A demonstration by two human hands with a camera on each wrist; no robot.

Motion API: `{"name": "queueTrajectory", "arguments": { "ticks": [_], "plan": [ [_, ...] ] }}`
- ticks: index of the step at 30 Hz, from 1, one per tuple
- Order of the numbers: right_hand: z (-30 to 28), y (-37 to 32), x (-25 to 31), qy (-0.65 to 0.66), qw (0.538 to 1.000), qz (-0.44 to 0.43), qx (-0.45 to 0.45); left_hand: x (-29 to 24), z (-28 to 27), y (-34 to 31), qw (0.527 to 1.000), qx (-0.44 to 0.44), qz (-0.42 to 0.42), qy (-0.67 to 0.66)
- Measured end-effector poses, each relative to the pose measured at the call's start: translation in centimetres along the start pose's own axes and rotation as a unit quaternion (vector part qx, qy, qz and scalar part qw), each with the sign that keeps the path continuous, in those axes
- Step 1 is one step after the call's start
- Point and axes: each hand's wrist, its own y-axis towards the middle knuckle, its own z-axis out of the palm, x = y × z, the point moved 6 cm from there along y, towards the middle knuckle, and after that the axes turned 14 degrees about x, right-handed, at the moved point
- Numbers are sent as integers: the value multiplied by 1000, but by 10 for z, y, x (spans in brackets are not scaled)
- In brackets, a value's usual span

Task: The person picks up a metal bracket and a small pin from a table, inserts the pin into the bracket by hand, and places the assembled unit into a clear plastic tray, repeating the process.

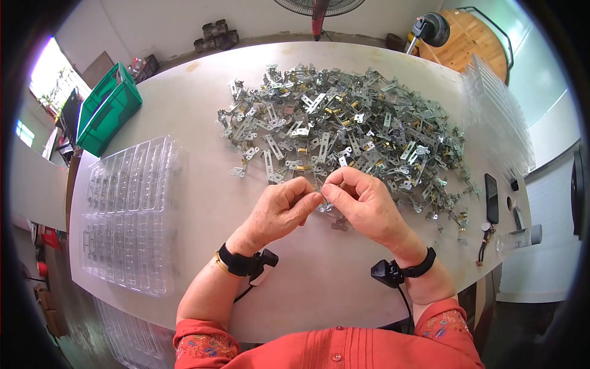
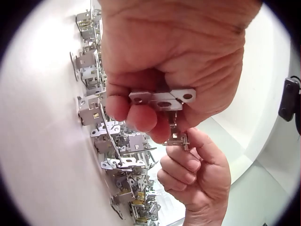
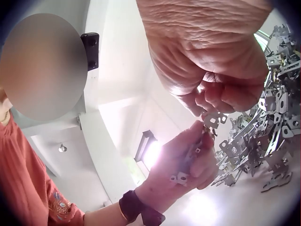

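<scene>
Both hands meet at the near edge of a heap of metal brackets [image 1: 350, 123]. My left hand [image 1: 279, 206] grips a flat metal bracket [image 2: 162, 100] with round and oval holes, its fingers curled round it. Thumb and forefinger of my right hand [image 1: 365, 203] pinch a small metal part [image 2: 178, 140] right by the left fingertips. From the right wrist view, this small part [image 3: 214, 119] shows square cut-outs between the two hands. Whether it is joined to the bracket in the left hand, I cannot tell.
Clear plastic trays [image 1: 126, 215] with compartments lie at the left, a green crate [image 1: 110, 107] behind them. More clear trays [image 1: 498, 117] stand at the right. A phone [image 1: 491, 198], a watch [image 1: 485, 243] and a clear bottle [image 1: 519, 238] lie along the right edge.
</scene>
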Motion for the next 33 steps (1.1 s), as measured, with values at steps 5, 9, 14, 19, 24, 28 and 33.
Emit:
{"name": "queueTrajectory", "arguments": {
  "ticks": [5, 9, 14, 19, 24, 28, 33],
  "plan": [
    [-6, -2, 7, 14, 995, -74, -63, 0, 1, 0, 998, 20, -38, -46],
    [-9, -6, 14, 58, 993, -62, -76, 9, -13, -2, 978, -42, -32, -202],
    [1, -2, 3, 85, 996, 14, -23, 19, -21, -4, 956, -54, -5, -288],
    [3, 0, -1, 62, 998, 2, -13, 20, -20, -3, 961, -46, -4, -271],
    [1, 1, -3, 38, 999, 12, -19, 17, -20, -2, 971, -45, -8, -235],
    [0, 1, -5, 26, 999, 3, -24, 13, -19, -3, 975, -49, -4, -217],
    [-1, -1, 0, 38, 999, 12, -25, 14, -19, -3, 977, -44, 3, -207]
  ]
}}
